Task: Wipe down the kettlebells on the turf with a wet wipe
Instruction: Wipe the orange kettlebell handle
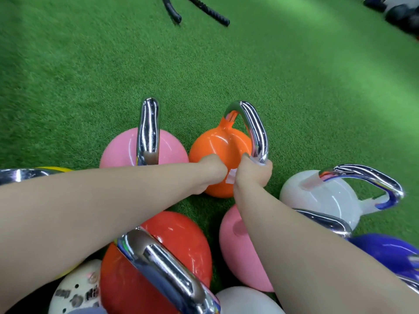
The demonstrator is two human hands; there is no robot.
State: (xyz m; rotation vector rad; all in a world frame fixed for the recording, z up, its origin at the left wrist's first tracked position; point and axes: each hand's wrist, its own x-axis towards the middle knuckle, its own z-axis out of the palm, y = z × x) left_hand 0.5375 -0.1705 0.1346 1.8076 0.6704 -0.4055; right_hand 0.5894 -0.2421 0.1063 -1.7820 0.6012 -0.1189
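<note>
An orange kettlebell [217,143] with a chrome handle stands on the green turf [90,64] in the middle. My right hand [254,173] grips the near end of its handle. My left hand [210,171] presses against the orange body. A small piece of the white wet wipe [230,177] shows between the two hands; which hand holds it is unclear. A pink kettlebell [120,148] stands to the left of the orange one.
Several more kettlebells crowd around my arms: red [181,241], pink [235,245], white [328,196], purple [385,252]. Black battle-rope ends [174,14] lie far ahead. Dark balls [399,14] sit at the top right.
</note>
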